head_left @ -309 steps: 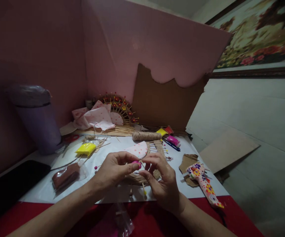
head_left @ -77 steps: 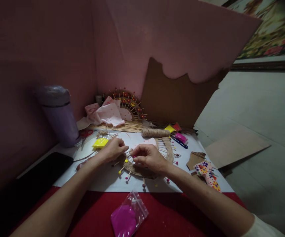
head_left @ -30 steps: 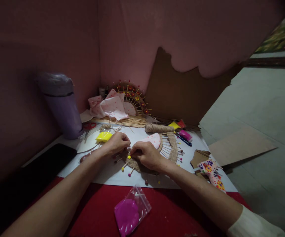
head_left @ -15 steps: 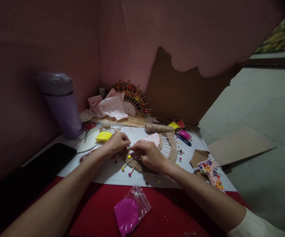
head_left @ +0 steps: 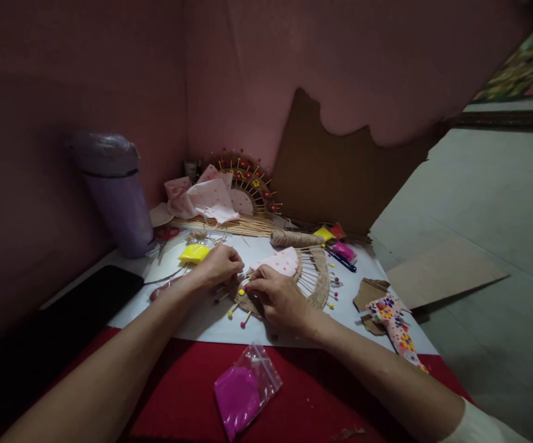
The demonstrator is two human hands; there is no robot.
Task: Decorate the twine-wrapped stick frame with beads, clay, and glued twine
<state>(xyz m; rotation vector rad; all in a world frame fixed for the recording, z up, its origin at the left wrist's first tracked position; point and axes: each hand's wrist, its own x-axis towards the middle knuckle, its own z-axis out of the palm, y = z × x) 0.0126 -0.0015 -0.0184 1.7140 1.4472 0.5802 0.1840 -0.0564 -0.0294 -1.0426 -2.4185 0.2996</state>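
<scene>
While the white-topped desk is giving support, the fan-shaped twine piece is lying on it, probably for steadiness. Near its left end, the left hand is curving its fingers inward; the right hand is hanging over it, fingertips pointing beside a yellow ball. Whether either is grasping anything, I cannot tell.

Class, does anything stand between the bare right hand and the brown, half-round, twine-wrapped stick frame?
Nothing visible does: the right hand is over part of the frame. A small, round, yellow ball is only beside the hand.
</scene>
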